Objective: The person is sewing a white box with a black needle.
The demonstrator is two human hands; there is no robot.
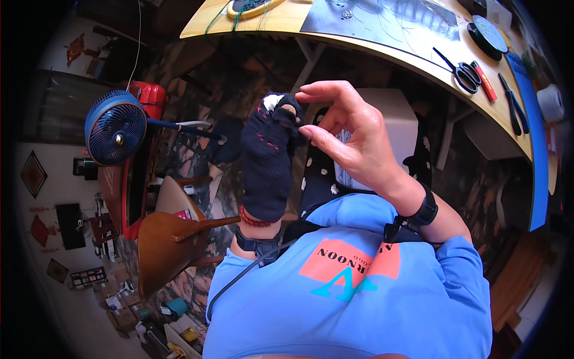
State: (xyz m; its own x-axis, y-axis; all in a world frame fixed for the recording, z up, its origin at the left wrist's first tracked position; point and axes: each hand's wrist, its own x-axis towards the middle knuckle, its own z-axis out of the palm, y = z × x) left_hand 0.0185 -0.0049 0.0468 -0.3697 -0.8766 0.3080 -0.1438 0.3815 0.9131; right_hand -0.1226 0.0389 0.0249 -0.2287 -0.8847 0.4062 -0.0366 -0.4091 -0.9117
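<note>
A dark sock (pixel 267 166) with red stitches covers my left hand (pixel 289 109). A little skin shows through a hole near the sock's tip, beside a white patch (pixel 272 102). The fabric hides whether those fingers are spread or curled. My right hand (pixel 347 130) is at the hole's right side, palm toward the sock. Its thumb and index fingertips are apart, close to the fabric, and I see nothing between them. A needle or thread there would be too fine to make out.
On the wooden table (pixel 242 40) ahead lie scissors (pixel 466 76), a red lighter (pixel 484 81), pliers (pixel 513 105) and a spool (pixel 488 37). A blue fan (pixel 116 128) and a brown chair (pixel 166 253) stand to the left. A white box-like object (pixel 390 121) is below my right hand.
</note>
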